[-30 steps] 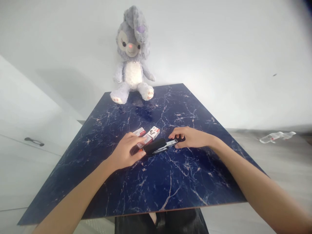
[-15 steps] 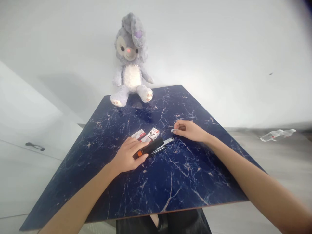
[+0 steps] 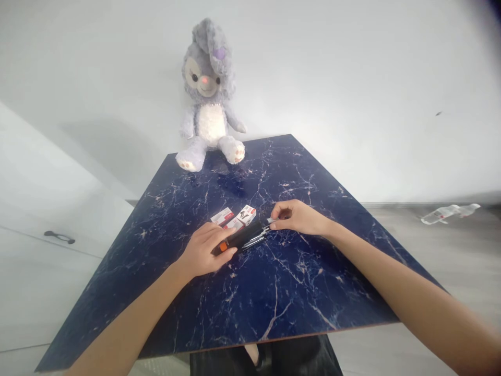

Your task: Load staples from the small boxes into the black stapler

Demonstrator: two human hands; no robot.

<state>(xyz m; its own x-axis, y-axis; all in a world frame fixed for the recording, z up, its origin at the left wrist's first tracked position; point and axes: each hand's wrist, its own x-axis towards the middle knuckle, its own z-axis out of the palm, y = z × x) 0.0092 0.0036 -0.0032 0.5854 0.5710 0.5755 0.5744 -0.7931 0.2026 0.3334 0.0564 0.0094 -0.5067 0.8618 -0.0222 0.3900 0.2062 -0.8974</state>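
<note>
My left hand (image 3: 205, 248) is closed around the back end of a black stapler (image 3: 246, 236) with an orange part. The stapler lies on the table, and its silver metal rail points right. At the stapler's front end, my right hand (image 3: 295, 216) pinches a small silvery staple strip (image 3: 270, 220) between thumb and fingertips. The strip is over or against the end of the rail; whether it sits inside cannot be made out. Just beyond my left fingers lie a white-and-red staple box (image 3: 247, 213) and a flat white-and-red box (image 3: 222, 215), partly overlapped by another similar one.
A grey plush rabbit (image 3: 209, 120) sits at the far edge of the dark blue marbled table (image 3: 305, 292), against the wall. On the floor to the right lies a clear plastic bottle (image 3: 446, 214). A white cabinet with a dark handle (image 3: 59, 237) stands left.
My right hand has moved left and slightly nearer, bringing the staple strip to the stapler's rail end. My left hand stays on the stapler.
</note>
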